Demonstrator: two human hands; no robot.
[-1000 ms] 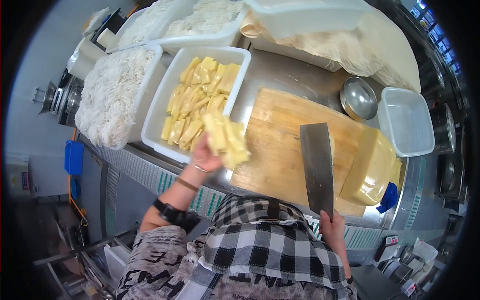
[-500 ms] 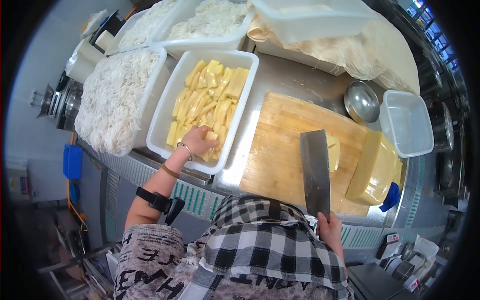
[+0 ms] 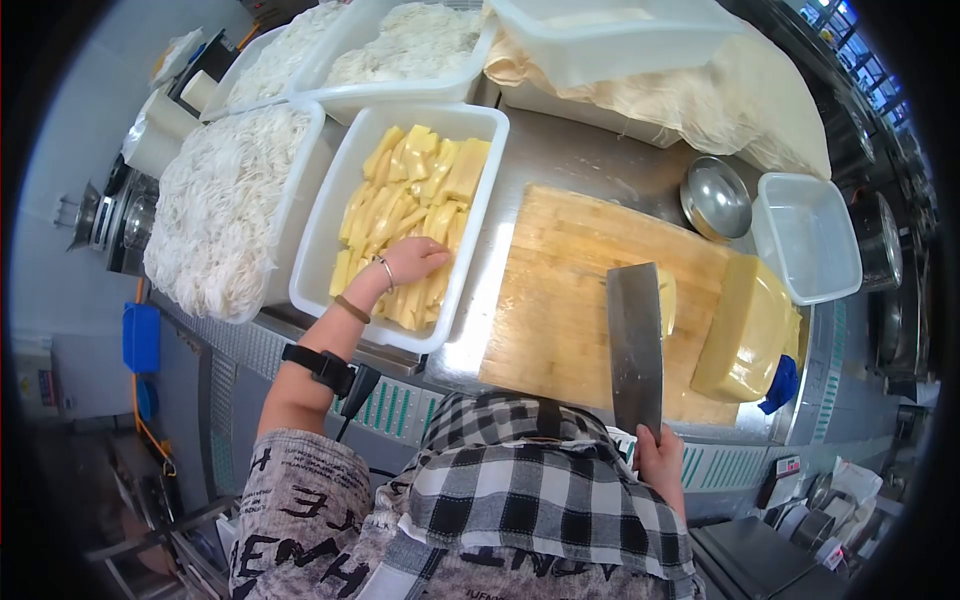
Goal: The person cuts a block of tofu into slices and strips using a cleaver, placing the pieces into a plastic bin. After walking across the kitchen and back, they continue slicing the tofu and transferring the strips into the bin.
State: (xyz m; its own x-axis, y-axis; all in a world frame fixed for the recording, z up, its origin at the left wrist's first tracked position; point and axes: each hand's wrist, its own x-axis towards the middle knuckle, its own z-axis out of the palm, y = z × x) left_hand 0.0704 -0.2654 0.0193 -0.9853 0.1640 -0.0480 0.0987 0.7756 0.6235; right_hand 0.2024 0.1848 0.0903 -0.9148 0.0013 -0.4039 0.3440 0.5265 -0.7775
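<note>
My left hand (image 3: 416,260) hovers low over a white tub (image 3: 502,140) of pale yellow strips (image 3: 390,215), near its right side. Its fingers are curled together, and their undersides are hidden, so any thing in them does not show. By its handle, my right hand (image 3: 659,458) grips a cleaver (image 3: 635,345), whose broad blade points away from me across the wooden cutting board (image 3: 560,290). Partly behind the blade lies a thin yellow slice (image 3: 668,303). A large glossy yellow block (image 3: 735,335) sits on the board's right, beside a crumpled blue cloth or bag (image 3: 780,386).
Tubs of white shredded strands (image 3: 220,210) stand to the left and at the back left. A metal bowl (image 3: 716,200) and a clear plastic tub (image 3: 808,240) are beyond the board. Cream cloth (image 3: 760,110) drapes over a container at the back.
My left hand has moved up and to the right within the tub, and its fingers have drawn together. My right hand and the cleaver have stayed nearly still. The view has shifted slightly.
</note>
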